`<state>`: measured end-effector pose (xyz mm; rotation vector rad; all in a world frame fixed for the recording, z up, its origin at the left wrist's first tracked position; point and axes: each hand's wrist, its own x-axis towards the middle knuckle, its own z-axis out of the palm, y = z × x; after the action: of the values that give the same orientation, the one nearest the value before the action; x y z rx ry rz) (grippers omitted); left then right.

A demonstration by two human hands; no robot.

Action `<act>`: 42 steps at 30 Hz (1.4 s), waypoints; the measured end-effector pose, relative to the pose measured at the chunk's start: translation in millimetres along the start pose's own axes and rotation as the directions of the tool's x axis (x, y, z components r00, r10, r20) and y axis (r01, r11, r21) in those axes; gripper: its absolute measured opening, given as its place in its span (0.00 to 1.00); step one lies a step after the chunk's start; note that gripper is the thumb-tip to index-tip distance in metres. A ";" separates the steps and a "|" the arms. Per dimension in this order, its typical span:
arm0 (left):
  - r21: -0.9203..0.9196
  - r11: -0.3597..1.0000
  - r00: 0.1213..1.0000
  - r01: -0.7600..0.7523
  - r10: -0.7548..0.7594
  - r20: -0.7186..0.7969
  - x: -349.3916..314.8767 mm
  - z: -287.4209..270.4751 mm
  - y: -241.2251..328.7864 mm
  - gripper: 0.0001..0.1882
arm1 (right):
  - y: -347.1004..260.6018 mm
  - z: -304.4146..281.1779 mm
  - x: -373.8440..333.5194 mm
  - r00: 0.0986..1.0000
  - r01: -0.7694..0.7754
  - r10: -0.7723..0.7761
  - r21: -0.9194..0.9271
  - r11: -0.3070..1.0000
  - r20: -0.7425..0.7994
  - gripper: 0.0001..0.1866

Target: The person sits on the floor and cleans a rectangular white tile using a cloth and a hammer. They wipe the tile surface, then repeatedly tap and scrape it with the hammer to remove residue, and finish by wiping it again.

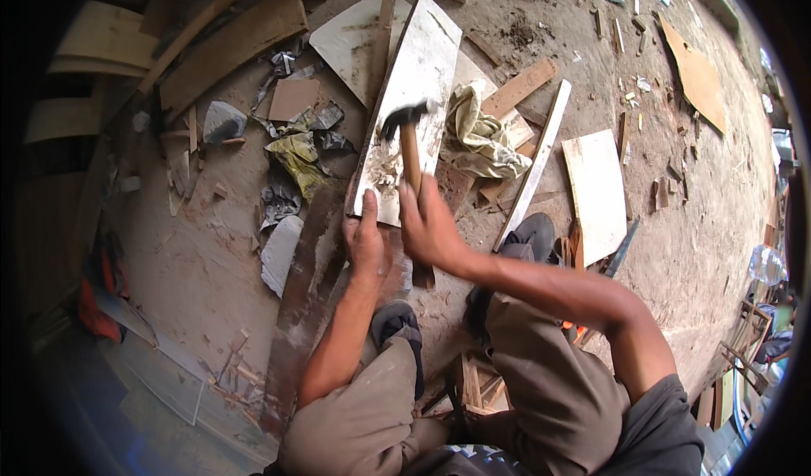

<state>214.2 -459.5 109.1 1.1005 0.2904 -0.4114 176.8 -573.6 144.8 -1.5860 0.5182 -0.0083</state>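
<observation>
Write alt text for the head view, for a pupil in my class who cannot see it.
A person's right hand grips a black-headed hammer over a long, stained white board, whose near end the left hand holds. Wood scraps and a crumpled pale cloth lie around on dusty ground.

Crumpled cloth [483, 142] beside brown plank [522, 87]

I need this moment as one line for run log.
left hand: holds white board at near end | right hand: grips hammer by handle | hammer head: over board, contact unclear | right of board: crumpled cloth
</observation>
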 end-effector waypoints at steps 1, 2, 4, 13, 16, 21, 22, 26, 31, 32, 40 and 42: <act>-0.008 1.000 1.000 0.010 -0.010 -0.003 2.6 -4.3 1.1 0.21 | 1.8 3.0 -18.6 0.999 0.005 -0.006 0.023 1.000 0.042 0.14; 0.001 1.000 1.000 -0.026 0.026 0.016 3.7 -6.4 1.9 0.21 | 2.3 3.0 -24.1 0.998 -0.007 0.003 0.056 0.998 0.061 0.14; -0.002 0.998 0.997 -0.058 0.058 0.051 2.4 -2.8 6.4 0.22 | 5.9 3.2 -34.7 0.994 -0.055 0.044 0.122 0.991 0.096 0.14; -0.038 0.996 0.997 0.080 -0.079 0.022 -1.8 -5.9 -1.3 0.22 | 15.8 1.4 -4.0 0.998 0.039 -0.040 0.026 0.999 0.052 0.15; -0.032 0.998 0.991 -0.051 0.055 0.124 1.3 -3.6 8.7 0.22 | 5.5 0.3 -36.2 0.984 -0.081 0.060 0.118 0.990 0.167 0.17; -0.041 0.999 0.989 -0.006 0.012 0.150 -1.4 1.6 3.2 0.24 | -3.3 -11.8 41.1 0.997 -0.074 0.074 0.055 0.996 0.004 0.16; 0.016 0.999 0.988 -0.051 0.048 0.147 -0.1 1.6 1.6 0.24 | -7.4 -11.2 42.1 0.995 -0.102 0.101 0.093 0.990 0.010 0.16; 0.075 0.996 0.992 -0.050 0.041 0.118 -3.4 -0.4 8.0 0.21 | -0.6 3.0 -24.4 0.994 0.044 -0.049 0.049 0.998 0.096 0.15; 0.001 1.000 0.986 -0.013 0.013 0.165 -0.8 -7.6 1.6 0.22 | 12.3 -2.9 8.0 1.000 0.003 -0.005 0.095 0.996 0.021 0.11; -0.022 0.999 0.986 0.031 -0.027 0.167 -3.6 -9.0 2.2 0.22 | 4.6 -10.6 25.4 0.998 -0.059 0.058 0.092 0.994 0.017 0.13; -0.159 0.987 0.988 -0.018 0.042 0.149 4.1 5.5 12.7 0.32 | 6.2 9.7 -55.4 0.982 -0.024 -0.003 0.136 0.990 0.190 0.13; -0.053 0.990 0.966 -0.128 0.137 0.217 3.6 10.1 19.2 0.33 | 2.4 0.5 -31.6 0.987 -0.082 0.070 0.077 0.994 0.146 0.12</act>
<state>226.5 -461.8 127.2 1.0199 0.0278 -0.4031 148.0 -562.7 152.0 -1.4728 0.4594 0.1395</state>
